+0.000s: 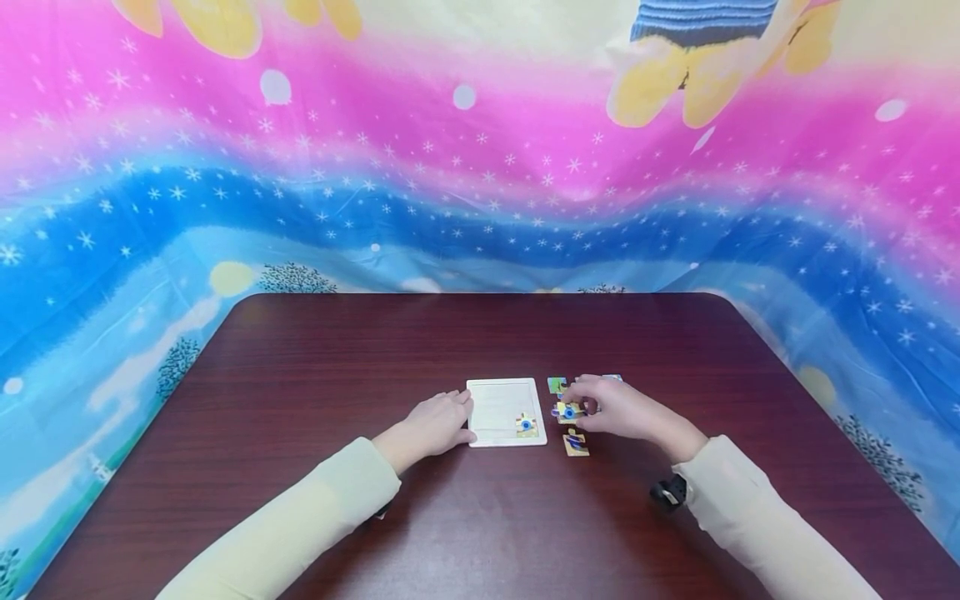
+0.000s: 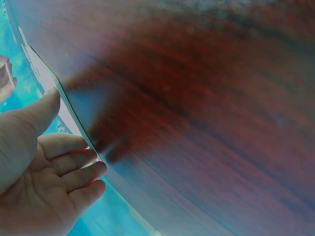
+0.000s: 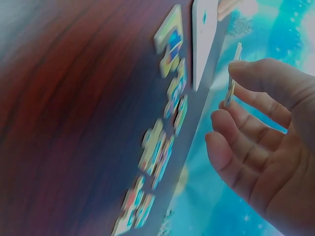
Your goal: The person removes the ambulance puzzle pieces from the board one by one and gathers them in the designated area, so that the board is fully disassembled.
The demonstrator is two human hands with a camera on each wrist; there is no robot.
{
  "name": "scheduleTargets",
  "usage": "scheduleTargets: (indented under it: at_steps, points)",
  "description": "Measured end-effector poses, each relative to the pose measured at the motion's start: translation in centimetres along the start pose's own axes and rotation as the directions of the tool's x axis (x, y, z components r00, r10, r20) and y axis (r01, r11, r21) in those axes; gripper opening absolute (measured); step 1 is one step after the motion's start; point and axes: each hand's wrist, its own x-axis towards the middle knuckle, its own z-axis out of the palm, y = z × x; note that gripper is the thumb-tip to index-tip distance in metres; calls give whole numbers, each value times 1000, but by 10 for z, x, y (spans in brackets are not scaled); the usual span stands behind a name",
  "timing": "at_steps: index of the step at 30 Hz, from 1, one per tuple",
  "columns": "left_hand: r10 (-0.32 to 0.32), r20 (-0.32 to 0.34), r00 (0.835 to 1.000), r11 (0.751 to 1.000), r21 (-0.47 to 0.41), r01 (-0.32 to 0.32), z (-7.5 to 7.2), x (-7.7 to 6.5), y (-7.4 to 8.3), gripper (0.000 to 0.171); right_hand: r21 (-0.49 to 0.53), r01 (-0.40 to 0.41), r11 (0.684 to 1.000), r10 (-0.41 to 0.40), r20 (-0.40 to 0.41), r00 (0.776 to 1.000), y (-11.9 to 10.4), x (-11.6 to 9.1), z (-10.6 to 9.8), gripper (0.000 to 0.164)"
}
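A shallow white puzzle tray (image 1: pixel 489 410) lies on the table with one puzzle piece (image 1: pixel 527 425), yellow with a blue round, in its near right corner. My left hand (image 1: pixel 441 422) rests at the tray's left edge, fingers extended along the rim; the left wrist view has the thumb and fingertips at that edge. To the right of the tray, my right hand (image 1: pixel 617 407) pinches a puzzle piece (image 3: pixel 230 86) between thumb and fingers, above the table. That piece appears nearly edge-on in the right wrist view.
Several loose puzzle pieces lie right of the tray, among them a yellow and purple one (image 1: pixel 576 444) nearest me and a green one (image 1: pixel 557 385) farther back. My right hand partly covers the group. The dark red wooden table (image 1: pixel 360 350) ends at a patterned cloth backdrop (image 1: pixel 465 192).
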Motion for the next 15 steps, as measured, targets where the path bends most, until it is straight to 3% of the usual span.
scheduleTargets:
  at_steps: [7,15]
  points:
    - [-12,12,1000,1000,10,12,1,1,0,48,-64,-45,997,45,10,999,12,-20,-4,25]
    - [-6,1,1000,1000,6,6,1,2,0,46,-23,-98,995,99,83,992,19,-37,-4,27]
